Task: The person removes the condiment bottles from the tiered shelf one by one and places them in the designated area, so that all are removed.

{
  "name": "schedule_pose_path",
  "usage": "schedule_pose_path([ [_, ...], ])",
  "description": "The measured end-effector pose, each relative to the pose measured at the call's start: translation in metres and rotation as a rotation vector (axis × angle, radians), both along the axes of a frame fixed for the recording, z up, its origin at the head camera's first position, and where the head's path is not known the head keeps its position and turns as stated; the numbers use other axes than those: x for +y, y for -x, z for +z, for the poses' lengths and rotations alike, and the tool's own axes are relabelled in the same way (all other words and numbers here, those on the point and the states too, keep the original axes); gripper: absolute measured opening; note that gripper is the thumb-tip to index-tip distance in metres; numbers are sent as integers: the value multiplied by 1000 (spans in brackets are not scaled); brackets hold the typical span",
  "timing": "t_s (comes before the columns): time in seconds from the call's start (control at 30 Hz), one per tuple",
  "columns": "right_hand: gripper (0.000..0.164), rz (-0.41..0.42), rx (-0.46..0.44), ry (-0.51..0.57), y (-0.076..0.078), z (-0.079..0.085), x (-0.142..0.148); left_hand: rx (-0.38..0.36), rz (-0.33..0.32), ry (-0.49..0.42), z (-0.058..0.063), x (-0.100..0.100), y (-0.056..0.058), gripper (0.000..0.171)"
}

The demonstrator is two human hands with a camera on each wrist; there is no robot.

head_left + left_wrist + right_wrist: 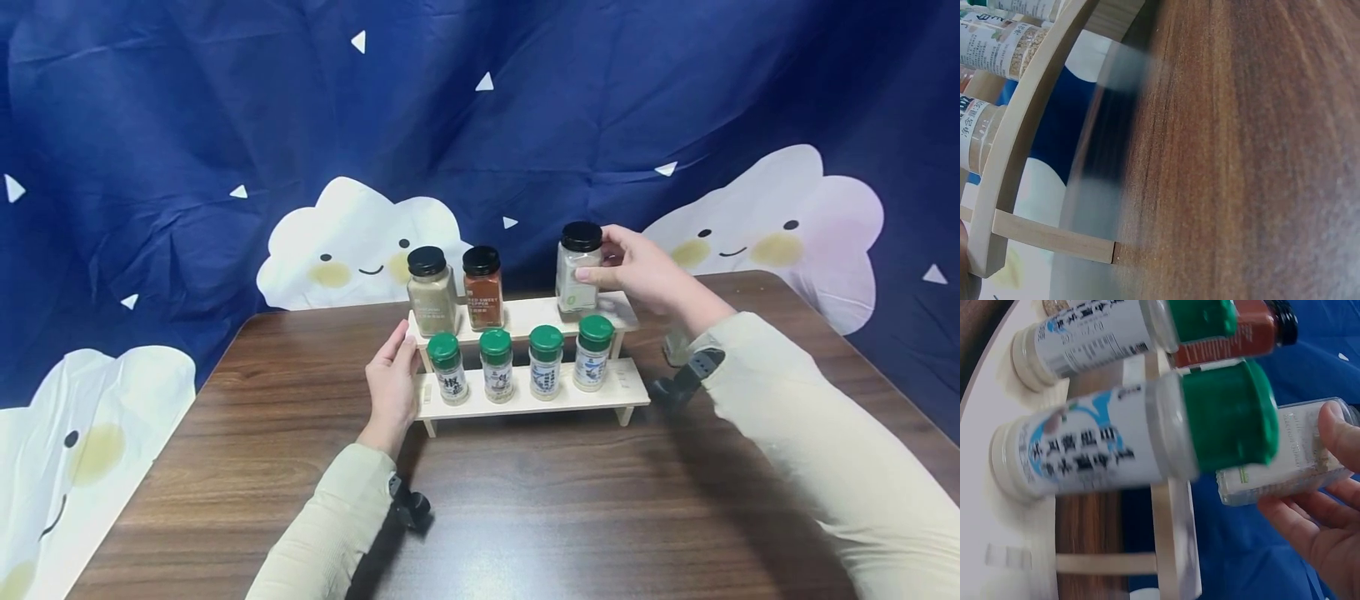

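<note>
A two-tier wooden spice rack (525,403) stands on the table. My left hand (392,383) grips the left end of its upper shelf; only a sliver of that hand shows in the left wrist view. With thumb and fingers, my right hand (641,271) holds a clear, black-lidded spice jar (576,279) upright at the upper shelf's right part. In the right wrist view, a small gap shows between this jar (1291,453) and the shelf edge. Further left on that shelf are a beige spice jar (432,304) and a red pepper jar (483,300).
Several green-capped shakers (497,367) line the lower shelf. Another clear jar (677,346) is on the table right of the rack, partly hidden by my right wrist. Behind the brown table (517,500) hangs a blue cloth (525,150) with clouds.
</note>
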State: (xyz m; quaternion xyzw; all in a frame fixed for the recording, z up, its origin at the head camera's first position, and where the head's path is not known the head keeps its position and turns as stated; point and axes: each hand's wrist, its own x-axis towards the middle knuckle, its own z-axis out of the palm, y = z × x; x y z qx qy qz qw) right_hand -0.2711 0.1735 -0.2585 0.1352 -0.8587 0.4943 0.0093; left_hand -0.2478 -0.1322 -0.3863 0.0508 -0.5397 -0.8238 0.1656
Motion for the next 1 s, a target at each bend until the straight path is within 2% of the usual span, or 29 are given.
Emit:
schedule_pose_path([
  [0.3,38,-27,43,0,-3,1,30,-2,-9,9,0,0,-1,38],
  [0.53,33,-7,49,63,-5,-3,57,-8,-12,10,-1,-1,1,38],
  [0.8,42,-63,39,-64,-7,-6,87,-8,-8,0,-1,-2,2,38],
  [0.9,37,-83,63,-72,-10,-8,97,-11,-5,0,-1,-1,2,38],
  [1.0,32,-82,92,-37,-12,-12,106,-15,-2,-1,-2,-1,2,37],
])
